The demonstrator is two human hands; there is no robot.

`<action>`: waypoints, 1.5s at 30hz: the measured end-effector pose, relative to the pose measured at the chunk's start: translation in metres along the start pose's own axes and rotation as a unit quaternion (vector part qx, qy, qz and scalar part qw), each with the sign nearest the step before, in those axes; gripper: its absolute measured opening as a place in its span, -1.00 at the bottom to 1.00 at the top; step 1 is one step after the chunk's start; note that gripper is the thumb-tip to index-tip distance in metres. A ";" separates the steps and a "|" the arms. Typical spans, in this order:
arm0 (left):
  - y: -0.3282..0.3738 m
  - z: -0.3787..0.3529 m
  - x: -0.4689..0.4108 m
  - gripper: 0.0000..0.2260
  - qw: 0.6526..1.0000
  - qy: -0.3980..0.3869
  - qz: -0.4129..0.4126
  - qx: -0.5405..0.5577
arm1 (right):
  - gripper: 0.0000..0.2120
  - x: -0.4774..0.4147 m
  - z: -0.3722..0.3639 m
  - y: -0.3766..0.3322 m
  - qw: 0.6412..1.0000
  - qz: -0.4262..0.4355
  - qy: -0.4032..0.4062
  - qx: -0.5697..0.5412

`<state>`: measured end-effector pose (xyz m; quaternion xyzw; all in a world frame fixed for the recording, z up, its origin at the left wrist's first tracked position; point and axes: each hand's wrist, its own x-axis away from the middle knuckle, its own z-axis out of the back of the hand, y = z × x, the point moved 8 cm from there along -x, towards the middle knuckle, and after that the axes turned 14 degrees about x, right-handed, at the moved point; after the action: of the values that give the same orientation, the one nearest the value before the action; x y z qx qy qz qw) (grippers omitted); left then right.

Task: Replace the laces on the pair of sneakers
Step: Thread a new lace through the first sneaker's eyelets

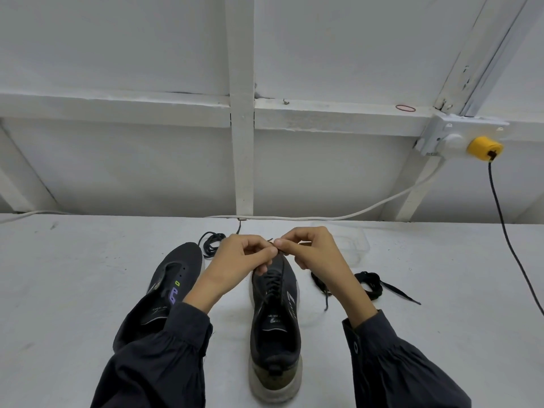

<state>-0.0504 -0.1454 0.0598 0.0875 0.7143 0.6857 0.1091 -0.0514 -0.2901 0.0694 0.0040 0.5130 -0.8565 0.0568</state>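
Black lace (274,285) pinched between left hand (243,257) and right hand (310,253).

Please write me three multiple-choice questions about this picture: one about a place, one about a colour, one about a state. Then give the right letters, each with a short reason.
1. Where does the laced sneaker stand?
A. to the right of the unlaced sneaker
B. to its left
C. on top of it

2. What colour is the plug in the wall socket?
A. red
B. yellow
C. green

3. What are the left hand and right hand doing?
A. lying flat on the table
B. pinching a lace end above the laced sneaker's toe
C. lifting the unlaced sneaker

Answers:
1 A: the laced sneaker is on the person's right, and the other one's eyelets are bare.
2 B: the plug is yellow, with a black cord.
3 B: the fingertips of both hands meet on the lace end.
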 end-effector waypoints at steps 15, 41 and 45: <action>0.001 0.006 0.004 -0.88 0.991 0.062 -0.120 0.022 | -0.81 0.008 0.003 -0.002 0.993 -0.010 -0.101 0.056; -0.071 0.036 0.023 -0.53 0.861 0.173 0.144 0.455 | -0.78 0.009 -0.014 0.037 0.973 -0.084 -0.123 -0.176; -0.059 0.009 0.025 -0.48 0.816 0.080 0.117 0.560 | -0.78 0.008 -0.020 0.036 0.975 -0.085 -0.123 -0.164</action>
<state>-0.0710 -0.1328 -0.0005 0.1614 0.9655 0.1794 -0.0974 -0.0571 -0.2899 0.0281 -0.1541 0.6344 -0.7561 0.0465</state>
